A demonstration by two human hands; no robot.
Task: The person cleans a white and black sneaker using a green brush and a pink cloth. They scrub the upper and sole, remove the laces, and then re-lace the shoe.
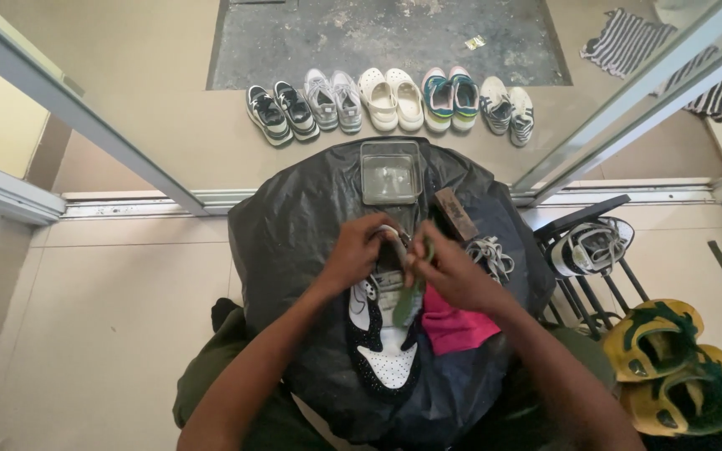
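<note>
Head view: the left hand (pixel 353 250) has its fingers curled around the heel collar of a black-and-white sneaker (pixel 384 338), which lies on a black plastic sheet (pixel 294 234) over the lap. The right hand (pixel 449 271) pinches a green insole (pixel 409 301), half inside the shoe. A pink cloth (pixel 453 326) lies just beside it. A clear box (pixel 390 171), brush (pixel 455 214) and laces (pixel 490 255) sit beyond.
</note>
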